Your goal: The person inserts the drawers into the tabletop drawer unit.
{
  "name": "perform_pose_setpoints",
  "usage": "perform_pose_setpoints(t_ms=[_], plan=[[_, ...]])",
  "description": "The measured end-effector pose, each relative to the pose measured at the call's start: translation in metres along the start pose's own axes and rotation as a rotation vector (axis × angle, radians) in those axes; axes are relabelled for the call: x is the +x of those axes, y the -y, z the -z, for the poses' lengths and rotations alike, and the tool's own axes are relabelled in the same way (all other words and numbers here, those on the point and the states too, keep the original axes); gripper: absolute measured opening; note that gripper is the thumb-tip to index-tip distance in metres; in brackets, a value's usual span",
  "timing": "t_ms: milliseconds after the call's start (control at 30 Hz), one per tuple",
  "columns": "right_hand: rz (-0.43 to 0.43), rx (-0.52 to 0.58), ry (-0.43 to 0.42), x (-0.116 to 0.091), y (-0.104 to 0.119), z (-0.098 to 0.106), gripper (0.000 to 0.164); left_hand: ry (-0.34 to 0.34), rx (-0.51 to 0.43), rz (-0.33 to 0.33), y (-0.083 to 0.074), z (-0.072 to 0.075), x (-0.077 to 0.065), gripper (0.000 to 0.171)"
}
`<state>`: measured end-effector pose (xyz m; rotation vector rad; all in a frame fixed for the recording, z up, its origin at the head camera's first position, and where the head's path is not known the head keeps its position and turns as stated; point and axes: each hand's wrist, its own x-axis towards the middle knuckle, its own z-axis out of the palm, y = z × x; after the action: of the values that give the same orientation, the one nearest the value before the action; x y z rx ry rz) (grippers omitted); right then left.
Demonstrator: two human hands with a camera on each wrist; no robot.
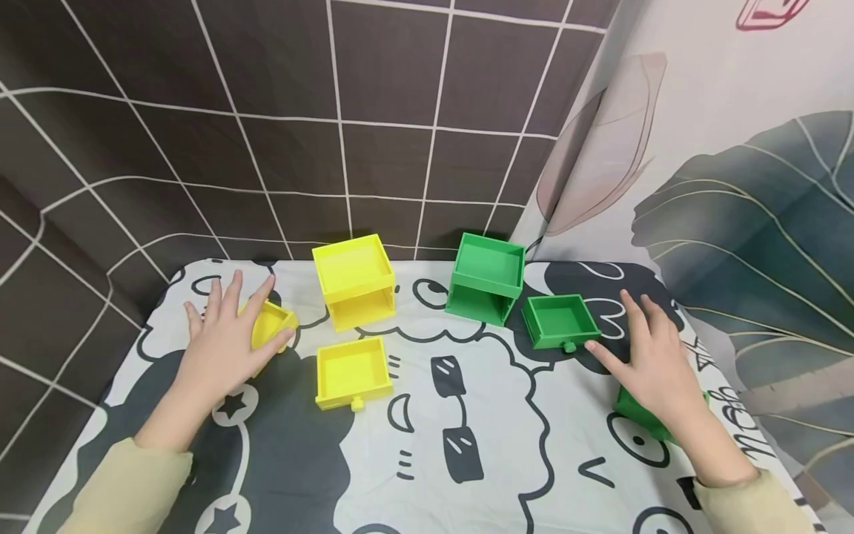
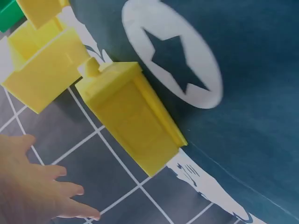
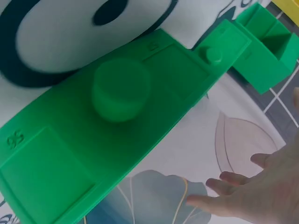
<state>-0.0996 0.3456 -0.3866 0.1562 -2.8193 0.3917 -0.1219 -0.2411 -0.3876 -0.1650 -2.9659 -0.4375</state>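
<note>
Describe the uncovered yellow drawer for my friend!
On the patterned cloth, find the open-fronted yellow box. Just in front sits the yellow drawer, knob facing away. The left hand partly hides its yellow neighbour, but not it.

Head view: left hand (image 1: 227,337) covers part of yellow drawer (image 1: 273,324); right forearm (image 1: 697,430) hides part of green piece (image 1: 637,411). Left sleeve (image 1: 127,486), right sleeve (image 1: 754,508) cut by bottom edge. Left wrist view: left hand cut by left edge, yellow cabinet (image 2: 41,10) by top. Right wrist view: green piece cut at lower left, embossed mark (image 3: 15,139) unclear; right hand (image 3: 268,191) cut by right edge.
</note>
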Motion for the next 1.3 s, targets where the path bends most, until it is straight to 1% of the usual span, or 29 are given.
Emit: perform_pose_setpoints(t_ms=[100,233,400,500,633,800,900,1033,1100,1233,1267,1300], plan=[[0.007,0.056,-0.030,0.000,0.004,0.001,0.092,-0.040,-0.008,-0.026,-0.004,0.002,0.006,0.090],[-0.027,0.132,-0.043,0.001,0.012,0.003,0.085,-0.093,-0.030,-0.059,-0.010,0.005,0.014,0.088],[-0.054,0.303,-0.033,0.002,0.023,0.006,0.074,-0.132,-0.087,-0.096,-0.024,0.010,0.026,0.084],[-0.074,0.403,-0.017,0.001,0.027,0.007,0.066,-0.152,-0.124,-0.141,-0.035,0.011,0.032,0.080],[-0.109,0.489,-0.014,0.000,0.032,0.005,0.061,-0.167,-0.155,-0.208,-0.052,0.012,0.041,0.076],[-0.169,0.595,-0.021,-0.003,0.039,0.003,0.056,-0.135,-0.175,-0.244,-0.075,0.013,0.052,0.074],[-0.206,0.740,-0.002,-0.005,0.043,0.002,0.056,-0.096,-0.205,-0.255,-0.089,0.011,0.060,0.074],[-0.247,1.025,0.033,-0.006,0.046,0.000,0.057,-0.052,-0.232,-0.289,-0.110,0.008,0.072,0.073],[-0.271,1.148,0.041,-0.007,0.047,-0.001,0.050,-0.035,-0.238,-0.315,-0.120,0.005,0.078,0.072],[-0.318,1.339,0.029,-0.011,0.047,-0.006,0.023,-0.005,-0.248,-0.362,-0.141,0.000,0.088,0.070],[-0.335,1.386,0.030,-0.013,0.047,-0.007,0.023,0.001,-0.250,-0.368,-0.145,-0.002,0.090,0.069],[-0.350,1.433,0.037,-0.014,0.047,-0.009,0.026,0.007,-0.249,-0.372,-0.150,-0.004,0.093,0.069]])
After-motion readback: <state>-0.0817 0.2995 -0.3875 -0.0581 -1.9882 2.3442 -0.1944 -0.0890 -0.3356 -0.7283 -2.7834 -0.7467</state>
